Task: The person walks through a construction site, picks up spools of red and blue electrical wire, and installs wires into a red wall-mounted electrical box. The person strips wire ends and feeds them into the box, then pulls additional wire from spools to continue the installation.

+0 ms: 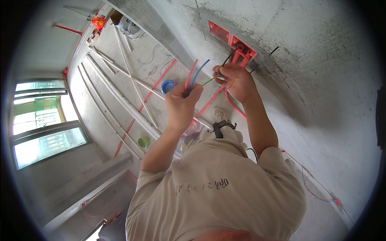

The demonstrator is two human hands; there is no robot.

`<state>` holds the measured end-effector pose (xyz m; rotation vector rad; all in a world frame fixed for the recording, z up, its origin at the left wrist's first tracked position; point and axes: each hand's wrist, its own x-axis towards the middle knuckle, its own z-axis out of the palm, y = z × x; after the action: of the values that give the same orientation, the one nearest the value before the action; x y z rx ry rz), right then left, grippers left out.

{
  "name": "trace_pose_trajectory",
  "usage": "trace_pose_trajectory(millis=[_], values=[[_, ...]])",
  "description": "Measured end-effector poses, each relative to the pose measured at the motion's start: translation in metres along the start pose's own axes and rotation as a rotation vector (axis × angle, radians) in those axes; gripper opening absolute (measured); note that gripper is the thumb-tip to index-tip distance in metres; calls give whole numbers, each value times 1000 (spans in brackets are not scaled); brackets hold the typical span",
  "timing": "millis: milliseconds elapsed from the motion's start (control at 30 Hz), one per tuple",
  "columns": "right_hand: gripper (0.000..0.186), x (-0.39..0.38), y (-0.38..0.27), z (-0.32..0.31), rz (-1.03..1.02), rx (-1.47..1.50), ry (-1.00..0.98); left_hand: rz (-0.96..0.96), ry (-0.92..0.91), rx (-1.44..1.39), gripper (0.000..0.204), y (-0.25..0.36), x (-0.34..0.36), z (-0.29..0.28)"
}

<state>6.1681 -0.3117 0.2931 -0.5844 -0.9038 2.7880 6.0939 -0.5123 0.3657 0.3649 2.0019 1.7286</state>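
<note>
My left hand (183,102) is closed round a small bunch of electrical wires, with a red wire (191,71) and a blue wire (199,70) sticking up past the fingers. A thin green wire (209,81) stretches from that fist to my right hand (238,81), whose fingers pinch its end. There a dark thin strand (228,58) also meets the fingertips and runs up toward the red junction box (232,39) set in the wall. Whether the strand and the green wire are joined is hidden by my fingers. Red conduit ends (240,47) show inside the box.
Long pale pipes (116,94) and a red conduit run (136,116) lie across the concrete floor on the left. A blue wire coil (168,86) and a green roll (143,141) sit among them. The plastered wall (305,80) rises close on my right.
</note>
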Motion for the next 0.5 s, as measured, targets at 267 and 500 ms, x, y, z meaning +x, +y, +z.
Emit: trace_pose_trajectory(millis=[267, 500], values=[[15, 4, 11, -15, -197, -322, 54, 246, -66, 499, 16, 14, 9, 30], [20, -16, -16, 8, -124, -723, 37, 133, -153, 427, 17, -2, 35, 43]])
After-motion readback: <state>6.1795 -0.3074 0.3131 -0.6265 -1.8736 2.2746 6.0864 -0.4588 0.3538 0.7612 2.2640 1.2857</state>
